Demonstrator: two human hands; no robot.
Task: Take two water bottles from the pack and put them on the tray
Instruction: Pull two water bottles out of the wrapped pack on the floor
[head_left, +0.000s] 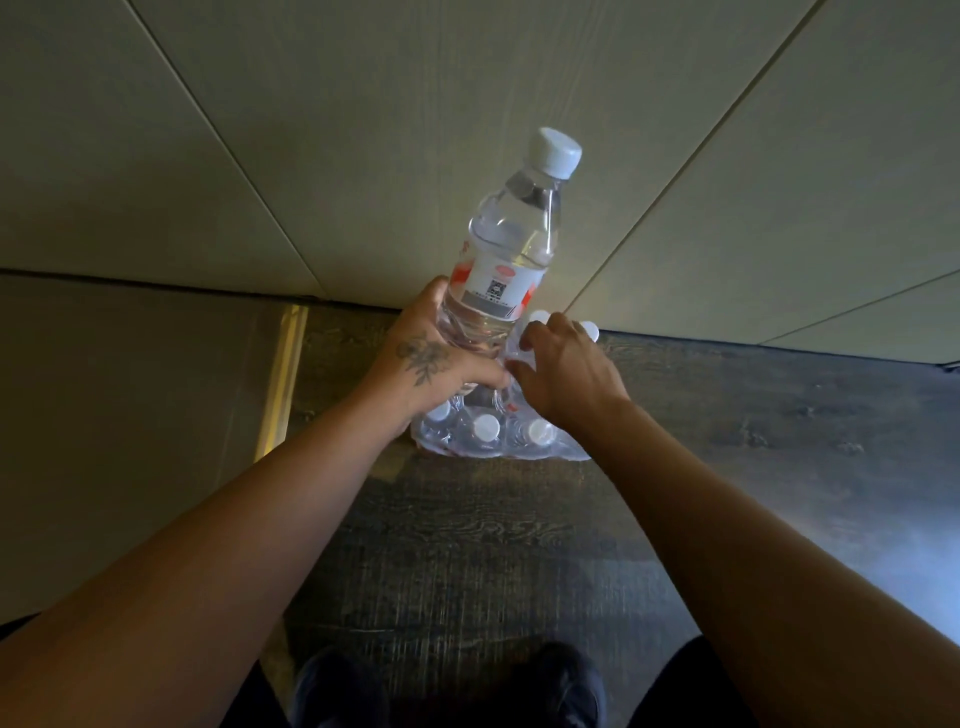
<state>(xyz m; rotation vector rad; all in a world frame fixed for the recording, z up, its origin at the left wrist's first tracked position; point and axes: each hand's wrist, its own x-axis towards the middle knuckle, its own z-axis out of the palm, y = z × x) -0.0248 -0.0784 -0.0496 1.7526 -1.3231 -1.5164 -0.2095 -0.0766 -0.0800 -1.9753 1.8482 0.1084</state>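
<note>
A clear water bottle (511, 244) with a white cap and a red-and-white label is lifted above the pack, tilted with its cap to the upper right. My left hand (434, 358) grips its lower part. Below it, the plastic-wrapped pack (488, 434) of white-capped bottles stands on the dark wooden floor against the wall. My right hand (566, 371) rests on top of the pack with its fingers curled into the wrap; I cannot see whether it holds a bottle. No tray is in view.
A pale panelled wall (363, 130) rises right behind the pack. A grey panel with a bright metal strip (283, 374) stands to the left. My dark shoes (447, 686) are at the bottom edge on the wooden floor (519, 545).
</note>
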